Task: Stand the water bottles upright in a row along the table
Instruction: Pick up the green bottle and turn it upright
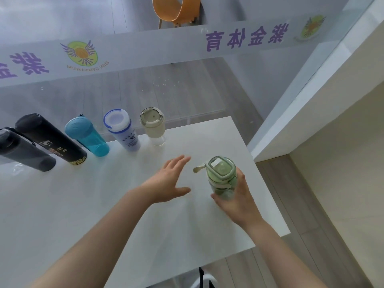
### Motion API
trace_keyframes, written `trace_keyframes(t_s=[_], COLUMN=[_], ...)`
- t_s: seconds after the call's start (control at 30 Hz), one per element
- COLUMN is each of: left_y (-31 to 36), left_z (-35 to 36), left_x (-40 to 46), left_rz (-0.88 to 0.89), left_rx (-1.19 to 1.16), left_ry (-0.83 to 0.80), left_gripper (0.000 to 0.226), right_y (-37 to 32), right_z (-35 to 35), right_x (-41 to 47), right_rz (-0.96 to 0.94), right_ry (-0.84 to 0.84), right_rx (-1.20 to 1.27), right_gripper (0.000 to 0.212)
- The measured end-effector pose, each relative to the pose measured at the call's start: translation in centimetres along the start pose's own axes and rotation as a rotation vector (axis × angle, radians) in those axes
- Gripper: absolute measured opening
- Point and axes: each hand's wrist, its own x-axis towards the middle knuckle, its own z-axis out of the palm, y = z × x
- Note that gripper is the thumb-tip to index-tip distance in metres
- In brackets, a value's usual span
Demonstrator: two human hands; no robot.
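A green-lidded clear bottle stands upright near the right side of the white table, with my right hand wrapped around its lower body. My left hand hovers flat and spread just left of it, holding nothing. Along the far edge stands a row of upright bottles: a dark grey one, a black one with gold print, a blue one, a white-capped purple one and a beige-lidded clear one.
A glass wall with purple lettering runs behind the table's far edge. An orange chair stands beyond the glass. A white ledge rises to the right. The table's right edge lies close to the green bottle.
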Motion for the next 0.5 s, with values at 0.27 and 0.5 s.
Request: trace_keyframes(t_s=[0.27, 0.5], left_y=[-10.3, -13.3], left_z=[5.2, 5.4], left_x=[-0.7, -1.4], left_rz=[-0.575, -0.710], left_rx=[0.160, 0.115], left_ry=[-0.085, -0.046], left_gripper=[0.108, 0.124], right_y=[0.1, -0.6], right_z=[0.5, 3.3], right_x=[1.1, 6.2], right_rz=[0.132, 0.155], right_ry=[0.083, 0.105], right_rx=[0.048, 0.148], right_gripper=[0.082, 0.080])
